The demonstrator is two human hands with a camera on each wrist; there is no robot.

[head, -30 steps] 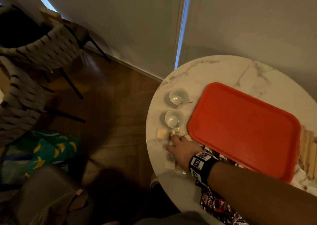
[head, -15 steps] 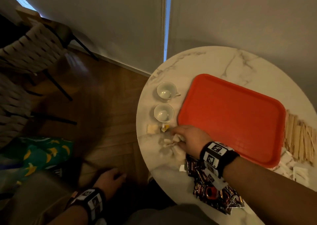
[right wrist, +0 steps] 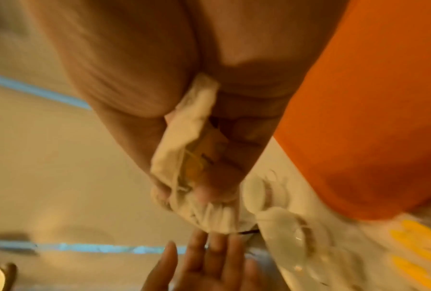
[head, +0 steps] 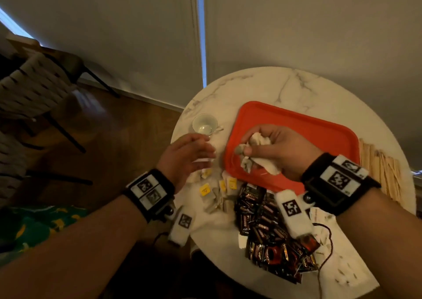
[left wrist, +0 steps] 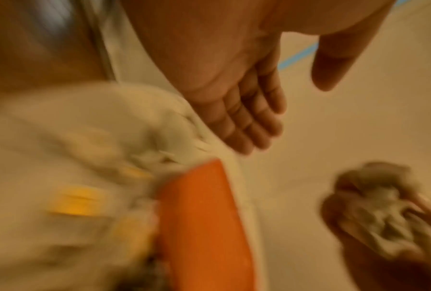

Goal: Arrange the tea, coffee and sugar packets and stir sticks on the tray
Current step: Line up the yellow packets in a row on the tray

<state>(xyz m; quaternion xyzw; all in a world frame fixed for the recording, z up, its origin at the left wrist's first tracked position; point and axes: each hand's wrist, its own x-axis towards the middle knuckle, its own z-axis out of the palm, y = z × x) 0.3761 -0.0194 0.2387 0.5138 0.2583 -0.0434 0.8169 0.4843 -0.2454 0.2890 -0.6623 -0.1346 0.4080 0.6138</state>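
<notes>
My right hand (head: 250, 149) grips a crumpled bunch of tea bags (head: 255, 139) just above the left part of the red tray (head: 319, 136). In the right wrist view the tea bags (right wrist: 189, 149) are bunched between thumb and fingers, strings and a yellow tag showing. My left hand (head: 203, 155) hovers open, fingers straight, over the table by the white cup (head: 204, 125). More tea bags with yellow tags (head: 219, 191) lie in front of the tray. Dark coffee packets (head: 269, 232) are heaped nearer me. Wooden stir sticks (head: 383, 168) lie right of the tray.
The round marble table (head: 285, 84) stands against a curtained wall. Small white packets (head: 342, 273) are scattered at its near right edge. A woven chair (head: 29, 93) stands on the wooden floor to the left. A second cup is hidden under my left hand.
My right hand picked up a bunch of tea bags from the table and carried it right, over the tray. My left hand rose from below the table edge to beside the cups.
</notes>
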